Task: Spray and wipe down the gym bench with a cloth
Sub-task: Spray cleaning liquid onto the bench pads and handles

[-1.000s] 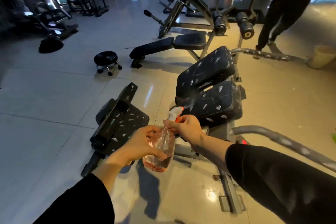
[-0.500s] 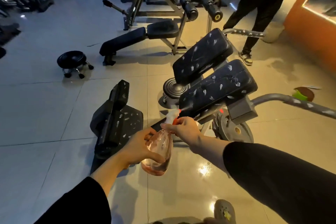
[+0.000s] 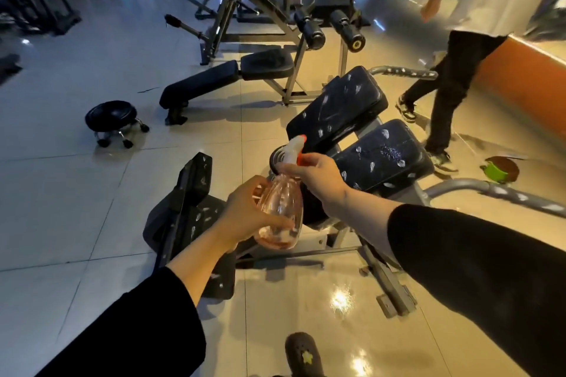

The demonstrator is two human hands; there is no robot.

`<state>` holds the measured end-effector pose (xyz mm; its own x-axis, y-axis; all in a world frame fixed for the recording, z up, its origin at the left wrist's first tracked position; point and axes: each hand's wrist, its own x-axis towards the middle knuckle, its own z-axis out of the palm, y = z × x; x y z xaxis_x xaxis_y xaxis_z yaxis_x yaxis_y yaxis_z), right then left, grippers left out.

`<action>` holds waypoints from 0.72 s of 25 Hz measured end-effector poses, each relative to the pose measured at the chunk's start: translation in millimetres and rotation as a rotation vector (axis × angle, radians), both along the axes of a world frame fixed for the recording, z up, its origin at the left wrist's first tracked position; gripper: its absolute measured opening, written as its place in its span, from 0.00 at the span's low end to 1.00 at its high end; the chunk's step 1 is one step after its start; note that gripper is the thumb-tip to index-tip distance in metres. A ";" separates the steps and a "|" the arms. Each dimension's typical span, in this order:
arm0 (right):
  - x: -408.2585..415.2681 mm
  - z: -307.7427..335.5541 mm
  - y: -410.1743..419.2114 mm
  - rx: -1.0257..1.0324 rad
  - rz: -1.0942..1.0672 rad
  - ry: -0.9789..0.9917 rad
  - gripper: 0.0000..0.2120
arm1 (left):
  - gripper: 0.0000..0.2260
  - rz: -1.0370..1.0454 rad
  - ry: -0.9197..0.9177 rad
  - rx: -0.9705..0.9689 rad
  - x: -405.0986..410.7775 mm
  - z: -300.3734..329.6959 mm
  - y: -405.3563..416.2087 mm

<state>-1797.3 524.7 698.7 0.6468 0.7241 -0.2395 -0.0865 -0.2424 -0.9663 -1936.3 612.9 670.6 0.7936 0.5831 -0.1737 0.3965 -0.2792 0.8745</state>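
Left hand [image 3: 245, 211] cupping pink bottle [image 3: 280, 214], right hand [image 3: 315, 176] gripping its trigger head, nozzle toward speckled bench pads [image 3: 379, 153]

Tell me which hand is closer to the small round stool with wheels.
Left. The left hand, holding the body of the spray bottle, sits on the side toward the stool. The right hand grips the bottle's trigger top, farther over toward the padded bench.
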 end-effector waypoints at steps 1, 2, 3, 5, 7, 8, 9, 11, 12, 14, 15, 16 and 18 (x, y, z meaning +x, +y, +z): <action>9.9 6.3 5.1 -0.006 -0.004 -0.040 0.17 | 0.33 0.008 -0.012 0.009 11.2 5.4 5.4; 20.1 11.3 9.3 -0.009 -0.006 -0.075 0.17 | 0.32 0.009 -0.022 0.017 21.3 11.4 10.2; 29.8 15.8 12.9 -0.013 -0.010 -0.097 0.17 | 0.32 0.002 -0.030 0.028 30.1 17.3 14.7; 48.5 21.8 18.5 -0.033 -0.013 -0.130 0.18 | 0.30 -0.030 -0.035 0.047 45.0 26.2 21.4; 61.5 25.7 22.0 -0.046 -0.029 -0.158 0.19 | 0.30 -0.057 -0.031 0.047 57.4 29.4 24.2; 67.1 27.4 23.1 -0.047 -0.036 -0.162 0.20 | 0.30 -0.059 -0.034 0.048 63.8 30.2 24.7; 71.7 28.8 22.9 -0.044 -0.036 -0.154 0.20 | 0.30 -0.057 -0.036 0.053 69.7 30.2 25.4; 78.1 31.5 19.8 -0.034 -0.021 -0.126 0.18 | 0.30 -0.070 -0.034 0.069 79.1 31.3 27.3; 80.4 31.7 17.4 -0.036 -0.018 -0.126 0.17 | 0.30 -0.084 -0.033 0.071 82.4 31.3 28.0; 84.2 29.5 13.9 -0.039 -0.033 -0.151 0.16 | 0.30 -0.110 -0.032 0.063 86.1 29.2 27.0; 84.8 28.1 13.0 -0.038 -0.046 -0.158 0.16 | 0.30 -0.117 -0.029 0.056 87.0 27.6 24.9; 85.0 25.9 12.7 -0.041 -0.055 -0.160 0.16 | 0.30 -0.119 -0.026 0.049 88.0 25.2 23.1; 84.1 20.7 11.6 -0.059 -0.044 -0.132 0.15 | 0.29 -0.117 -0.020 0.031 88.1 20.2 20.8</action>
